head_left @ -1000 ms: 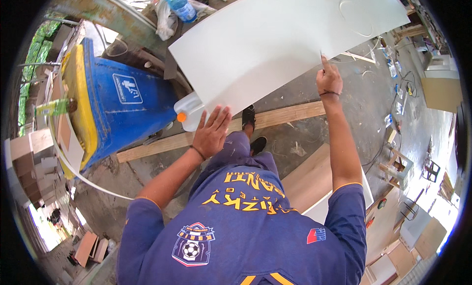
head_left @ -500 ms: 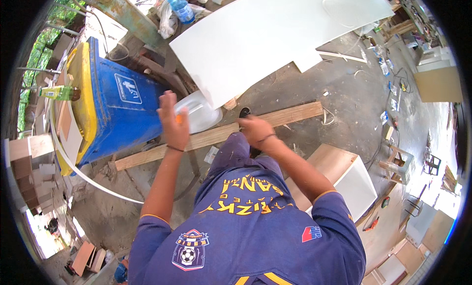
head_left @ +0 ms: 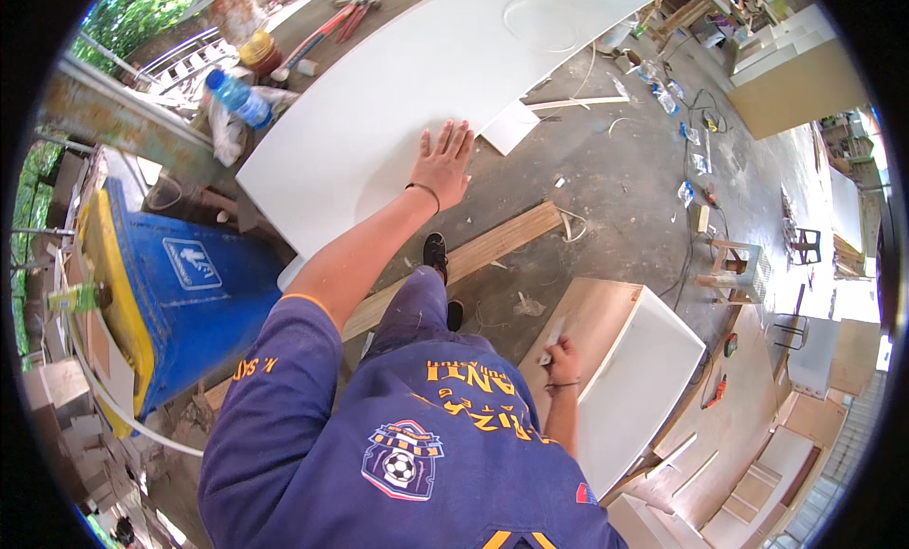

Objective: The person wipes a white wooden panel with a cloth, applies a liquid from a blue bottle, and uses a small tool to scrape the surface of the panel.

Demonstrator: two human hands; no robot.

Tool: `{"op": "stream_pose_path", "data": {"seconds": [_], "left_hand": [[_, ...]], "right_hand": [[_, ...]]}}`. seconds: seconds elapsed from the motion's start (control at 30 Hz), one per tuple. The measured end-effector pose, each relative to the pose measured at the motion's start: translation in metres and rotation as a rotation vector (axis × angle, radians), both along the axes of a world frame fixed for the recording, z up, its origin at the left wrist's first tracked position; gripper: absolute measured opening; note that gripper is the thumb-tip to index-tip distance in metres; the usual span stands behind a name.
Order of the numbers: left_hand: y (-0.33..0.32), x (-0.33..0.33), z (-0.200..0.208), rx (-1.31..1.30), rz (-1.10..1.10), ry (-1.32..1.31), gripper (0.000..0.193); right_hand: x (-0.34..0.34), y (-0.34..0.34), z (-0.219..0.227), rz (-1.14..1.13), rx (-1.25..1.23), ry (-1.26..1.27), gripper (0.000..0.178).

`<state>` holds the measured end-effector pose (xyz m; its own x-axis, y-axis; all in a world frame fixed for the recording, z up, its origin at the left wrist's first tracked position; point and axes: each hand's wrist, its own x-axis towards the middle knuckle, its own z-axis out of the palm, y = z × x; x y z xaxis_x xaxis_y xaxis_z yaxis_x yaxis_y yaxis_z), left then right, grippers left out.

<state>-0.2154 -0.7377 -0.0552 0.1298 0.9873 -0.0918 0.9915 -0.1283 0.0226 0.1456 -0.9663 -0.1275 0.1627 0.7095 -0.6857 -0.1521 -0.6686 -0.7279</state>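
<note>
My left hand [head_left: 443, 166] reaches forward, its fingers stretched out and spread, over the near right edge of a large white panel [head_left: 379, 104]. Whether the palm presses on the panel cannot be told for sure. Down at my right side, my right hand [head_left: 563, 362] is closed around a thin, pale, narrow piece [head_left: 556, 331] whose kind does not show clearly. That hand is beside the wooden side of a white-fronted box [head_left: 606, 312].
A blue bin [head_left: 208, 293] with a yellow rim stands at the left. On the floor by my feet lies a long wooden plank [head_left: 507, 241]. A blue bottle [head_left: 241, 99] and red-handled tools [head_left: 355, 19] are beyond the panel. Cables [head_left: 705, 114] and a small stool [head_left: 734, 270] are to the right.
My left hand has moved right and forward from beside the bin to the white panel. My right hand has swung back from in front of me to my right side. I have stepped or turned.
</note>
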Motion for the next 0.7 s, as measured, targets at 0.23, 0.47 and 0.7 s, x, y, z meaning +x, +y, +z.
{"op": "stream_pose_path", "data": {"seconds": [0.23, 0.47, 0.7], "left_hand": [[0.141, 0.047, 0.003, -0.003, -0.036, -0.069, 0.077], [0.262, 0.072, 0.020, 0.055, 0.210, -0.354, 0.086], [0.206, 0.180, -0.039, -0.140, -1.096, -0.178, 0.052]], "right_hand": [[-0.048, 0.042, 0.014, 0.039, -0.007, -0.096, 0.019], [-0.059, 0.068, 0.067, -0.023, 0.105, -0.399, 0.016], [-0.058, 0.065, 0.069, -0.292, 0.031, -0.205, 0.013]]}}
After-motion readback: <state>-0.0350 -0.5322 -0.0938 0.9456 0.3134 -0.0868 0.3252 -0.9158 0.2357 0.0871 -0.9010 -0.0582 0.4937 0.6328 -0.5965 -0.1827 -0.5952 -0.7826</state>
